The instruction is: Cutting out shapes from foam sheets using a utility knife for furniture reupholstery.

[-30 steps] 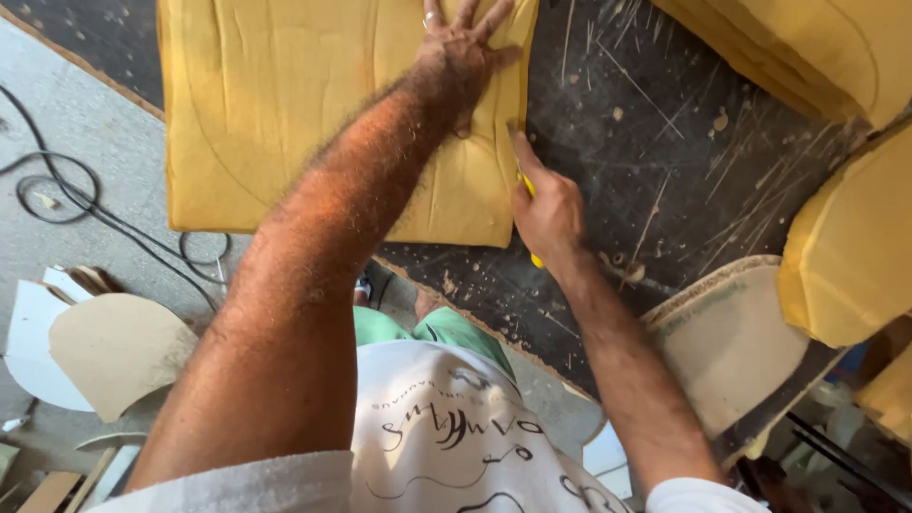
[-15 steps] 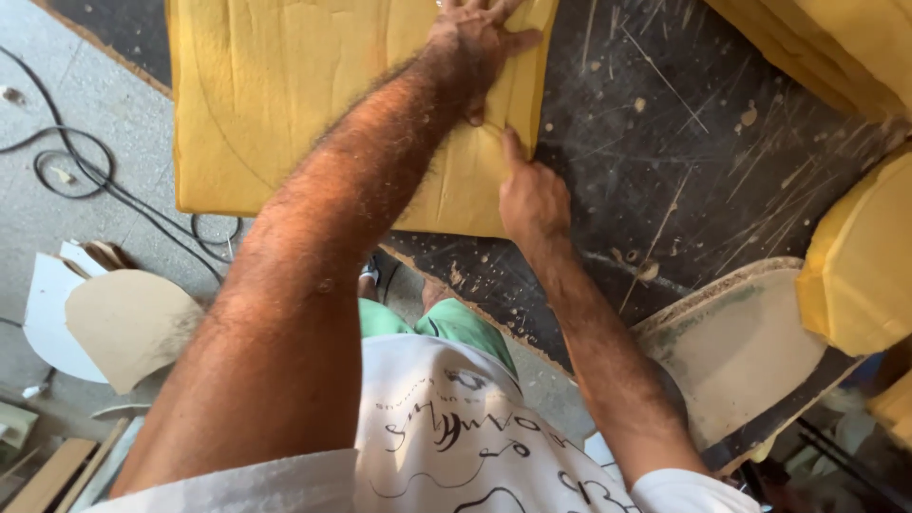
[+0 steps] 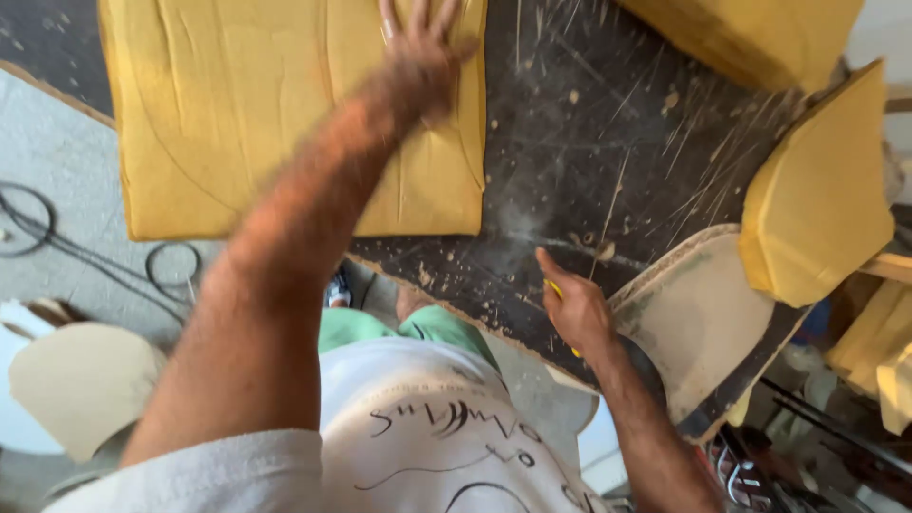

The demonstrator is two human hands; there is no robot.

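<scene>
— 2 hands, 2 different jobs. Which one is on the yellow foam slab (image 3: pixel 285 114)?

— Left hand (image 3: pixel 423 52). It lies flat on the slab's right part, fingers spread and released, grasping nothing; that looks like pressing, so the foam stays put on the worktop (image 3: pixel 589 161).

— Where does the slab sit?

— At the worktop's near left edge, its left end hanging over the grey floor (image 3: pixel 57 152).

— And the right hand (image 3: pixel 575 309)?

— Clenched around a slim yellow tool (image 3: pixel 553 288), only a sliver showing, so I cannot tell its kind. It hovers at the worktop's near edge, well apart from the slab and just beside a curved board (image 3: pixel 698 323).

— Anything else yellow?

— 2 more foam pieces (image 3: pixel 817 190) toward the right edge and far right corner.
</scene>
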